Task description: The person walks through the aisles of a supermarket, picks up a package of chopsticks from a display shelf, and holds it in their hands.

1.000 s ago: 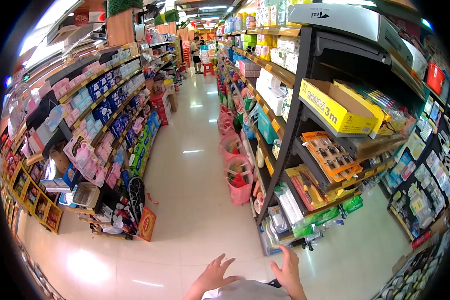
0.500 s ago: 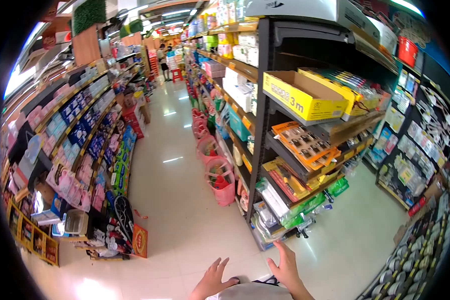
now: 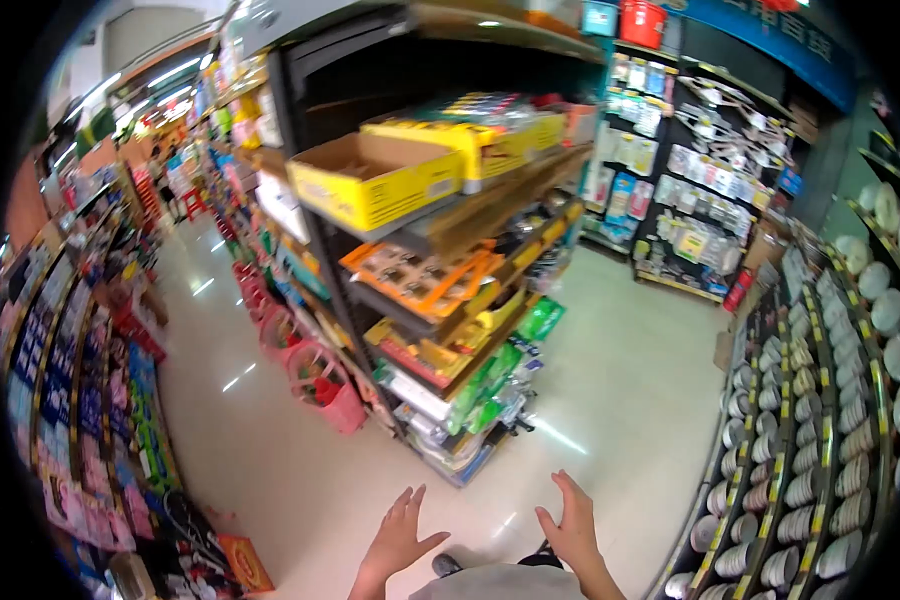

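Note:
My left hand (image 3: 402,535) is raised low in the view, fingers apart and holding nothing. To its right, my right hand (image 3: 570,525) is likewise empty with its fingers spread. Neither touches anything. The nearest thing ahead is the end of a dark shelf unit (image 3: 315,150). On it stand an empty-looking yellow cardboard box (image 3: 375,190), a second yellow box (image 3: 515,152) with packaged goods, orange-carded packs (image 3: 420,275) and green packages (image 3: 490,390) lower down.
Pink baskets (image 3: 330,400) line the floor left of the shelf. Stacked bowls (image 3: 800,485) fill racks on the right. A red bucket (image 3: 642,24) stands high at the back, near a wall rack of hangers (image 3: 730,110). Shelves of packages (image 3: 80,390) run along the left.
The view has swung to the right, so the shelf end sits further left and more of the bowl racks show. Both hands stay raised, spread and empty.

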Demonstrator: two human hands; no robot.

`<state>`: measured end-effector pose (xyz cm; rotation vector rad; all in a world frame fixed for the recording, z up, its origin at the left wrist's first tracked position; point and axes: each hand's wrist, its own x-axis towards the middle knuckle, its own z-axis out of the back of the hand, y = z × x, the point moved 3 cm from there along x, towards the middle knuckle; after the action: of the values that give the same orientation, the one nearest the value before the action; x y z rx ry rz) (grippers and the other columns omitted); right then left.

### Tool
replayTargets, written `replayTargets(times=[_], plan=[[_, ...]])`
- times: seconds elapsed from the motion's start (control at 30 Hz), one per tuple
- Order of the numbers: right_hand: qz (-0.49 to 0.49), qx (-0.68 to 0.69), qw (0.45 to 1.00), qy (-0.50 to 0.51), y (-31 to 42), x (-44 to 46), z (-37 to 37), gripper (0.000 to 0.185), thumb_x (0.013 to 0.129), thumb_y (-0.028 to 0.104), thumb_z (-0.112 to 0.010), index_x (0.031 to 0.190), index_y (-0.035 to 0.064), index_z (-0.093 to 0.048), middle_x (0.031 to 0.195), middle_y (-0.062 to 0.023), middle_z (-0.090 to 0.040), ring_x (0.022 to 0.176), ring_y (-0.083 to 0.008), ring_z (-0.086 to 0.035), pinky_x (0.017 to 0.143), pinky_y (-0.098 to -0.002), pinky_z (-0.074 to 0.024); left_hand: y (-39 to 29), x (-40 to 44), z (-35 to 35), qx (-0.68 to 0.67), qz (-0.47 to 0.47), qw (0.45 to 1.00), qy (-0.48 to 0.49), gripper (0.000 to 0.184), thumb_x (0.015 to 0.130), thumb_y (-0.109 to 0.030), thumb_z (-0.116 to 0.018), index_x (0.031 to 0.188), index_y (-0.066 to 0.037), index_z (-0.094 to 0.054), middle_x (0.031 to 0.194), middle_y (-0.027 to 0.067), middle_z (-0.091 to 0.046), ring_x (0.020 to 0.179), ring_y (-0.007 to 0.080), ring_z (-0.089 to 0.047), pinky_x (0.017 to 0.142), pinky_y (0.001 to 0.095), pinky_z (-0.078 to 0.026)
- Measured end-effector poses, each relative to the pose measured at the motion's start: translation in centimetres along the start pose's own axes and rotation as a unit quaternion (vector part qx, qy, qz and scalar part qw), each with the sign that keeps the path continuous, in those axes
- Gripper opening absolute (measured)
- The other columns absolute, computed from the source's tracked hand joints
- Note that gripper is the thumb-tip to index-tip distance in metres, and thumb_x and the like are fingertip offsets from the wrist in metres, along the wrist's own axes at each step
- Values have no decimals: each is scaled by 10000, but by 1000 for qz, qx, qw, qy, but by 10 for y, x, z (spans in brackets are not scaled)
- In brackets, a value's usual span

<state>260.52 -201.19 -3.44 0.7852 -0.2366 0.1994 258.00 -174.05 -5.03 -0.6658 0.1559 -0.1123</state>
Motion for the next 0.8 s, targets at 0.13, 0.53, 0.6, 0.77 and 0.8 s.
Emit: replayTargets(times=[0.13,0.53,0.6,0.77,0.8], plan=[[-31,-19,998,-58,-42,1,51,582,770,130,-681,1278,0,-427,1324,-245,-458,1203,-398,-454,1013,-438,-350,-43,48,-38,-30,-86,996,22,885,782,-446,-691,1407,8,-260,1380,321,-324,1283,444,-337,1058,454,-311],[-219,-104,929,-281,-195,-77,239,534,772,110,-659,1256,12,-456,1287,-186,-510,1178,-337,-473,1001,-412,-335,-292,166,-193,-16,-328,920,215,856,813,-466,-646,1417,-6,-251,1366,366,-311,1264,478,-350,1043,457,-329],[-279,-109,905,-301,-216,-91,259,524,775,111,-655,1252,12,-461,1280,-184,-516,1177,-331,-473,1001,-413,-334,-320,180,-210,-3,-347,911,220,868,808,-469,-649,1418,-1,-247,1362,369,-312,1252,480,-363,1031,458,-343],[-341,-95,866,-354,-251,-93,276,457,776,95,-642,1205,18,-503,1181,-145,-574,1098,-314,-512,969,-396,-369,-355,203,-254,6,-377,883,280,892,800,-492,-650,1406,25,-250,1345,371,-332,1232,490,-382,1023,460,-353],[-341,-90,865,-357,-258,-89,277,457,776,95,-642,1205,18,-503,1181,-145,-574,1098,-314,-512,969,-396,-369,-358,207,-259,10,-382,875,298,911,790,-492,-663,1400,40,-245,1337,366,-347,1227,486,-390,1023,462,-352]])
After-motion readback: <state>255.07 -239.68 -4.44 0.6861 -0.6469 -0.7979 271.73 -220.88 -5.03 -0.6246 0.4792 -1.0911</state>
